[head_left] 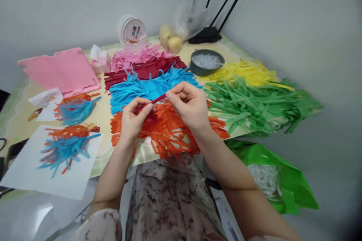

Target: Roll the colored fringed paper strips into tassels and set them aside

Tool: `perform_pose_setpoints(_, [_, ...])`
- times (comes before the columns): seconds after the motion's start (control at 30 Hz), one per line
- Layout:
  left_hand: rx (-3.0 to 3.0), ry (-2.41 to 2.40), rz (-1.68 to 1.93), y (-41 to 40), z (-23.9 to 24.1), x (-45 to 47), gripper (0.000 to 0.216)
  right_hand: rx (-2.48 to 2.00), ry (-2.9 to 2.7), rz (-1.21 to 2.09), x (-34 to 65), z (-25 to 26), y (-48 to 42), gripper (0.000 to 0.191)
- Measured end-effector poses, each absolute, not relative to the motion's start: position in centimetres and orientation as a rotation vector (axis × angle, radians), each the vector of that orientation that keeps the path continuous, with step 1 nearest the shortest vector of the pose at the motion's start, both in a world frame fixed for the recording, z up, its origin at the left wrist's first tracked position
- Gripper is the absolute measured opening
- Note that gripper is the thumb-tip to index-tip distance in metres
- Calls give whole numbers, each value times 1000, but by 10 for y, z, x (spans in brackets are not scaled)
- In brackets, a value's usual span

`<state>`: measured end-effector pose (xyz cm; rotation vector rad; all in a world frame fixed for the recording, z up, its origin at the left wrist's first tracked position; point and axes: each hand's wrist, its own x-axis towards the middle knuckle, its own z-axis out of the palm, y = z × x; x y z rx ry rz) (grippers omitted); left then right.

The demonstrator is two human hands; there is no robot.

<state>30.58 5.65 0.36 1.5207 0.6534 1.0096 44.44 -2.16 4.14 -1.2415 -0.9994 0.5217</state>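
My left hand (132, 118) is closed around a bunch of dark red paper strips (147, 115). My right hand (188, 105) pinches a single dark red strip (158, 99) that runs from the bunch up to its fingertips. Both hands hover over a pile of orange fringed paper (169, 135) at the table's front edge. Behind it lie blue strips (147, 88), dark red strips (144, 69) and pink strips (132, 57).
Green strips (254, 105) and yellow strips (249, 72) lie to the right, by a dark bowl (206, 62). White sheets with blue and orange tassels (65, 150) sit left, near a pink folder (62, 69). A green bag (283, 180) lies below the table.
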Motion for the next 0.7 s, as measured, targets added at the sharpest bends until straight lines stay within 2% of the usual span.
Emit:
perform_pose_setpoints(0.13, [1688,753,1065,66,8,277,34,-1181,-978,569,435,36,-24,30])
perform_pose_setpoints(0.23, [1769,953,1268,99,30,199,28,-1189,-1060,639,440,34,-31,28])
perform_pose_setpoints(0.3, [1956,1286,1576,129,52,134,18,-1220,-1092,617,447,33,-33,26])
perform_pose_setpoints(0.37, [2218,1704,1594,161,69,85,14,-1272,-1158,585,453,30,-29,23])
perform_pose_setpoints(0.47, [2407,1783,1088,205,64,67,12,-1377,-1312,517,459,26,-10,21])
perform_pose_setpoints(0.57, [2495,1603,737,229,26,99,14,-1516,-1443,391,472,19,22,21])
perform_pose_setpoints(0.7, [2576,1627,344,237,-18,132,29,-1758,-1577,216,508,9,68,19])
